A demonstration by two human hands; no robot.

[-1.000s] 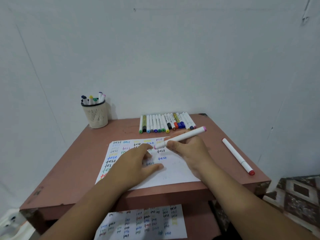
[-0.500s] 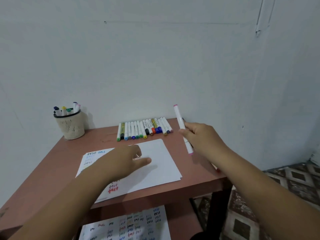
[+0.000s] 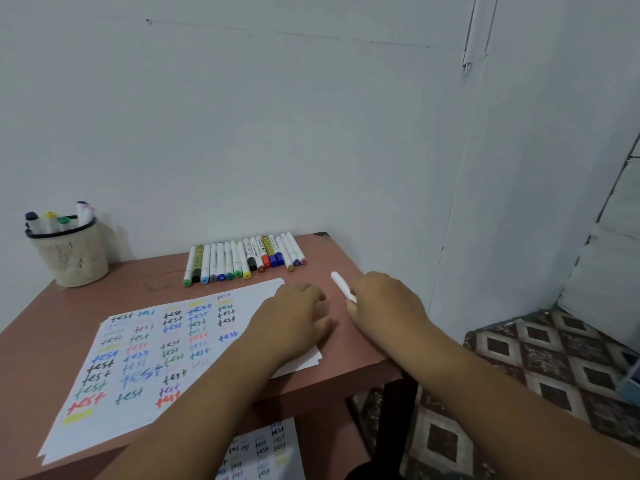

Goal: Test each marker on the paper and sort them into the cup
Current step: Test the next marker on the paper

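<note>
A pale mesh pen cup [image 3: 72, 255] stands at the table's [image 3: 349, 362] far left corner, holding several capped markers upright; a row of markers [image 3: 244, 259] lies by the wall; the left hand [image 3: 294, 318] rests palm down, fingers relaxed, on the right edge of the test paper [image 3: 138, 355]; the right hand [image 3: 384, 303] grips a white marker [image 3: 341, 284], only its blurred upper end showing; a second written sheet [image 3: 263, 452] below the table is partly hidden.

white marker [image 3: 341, 285] in right hand [image 3: 388, 303] (tip blurred), over table edge.
</note>
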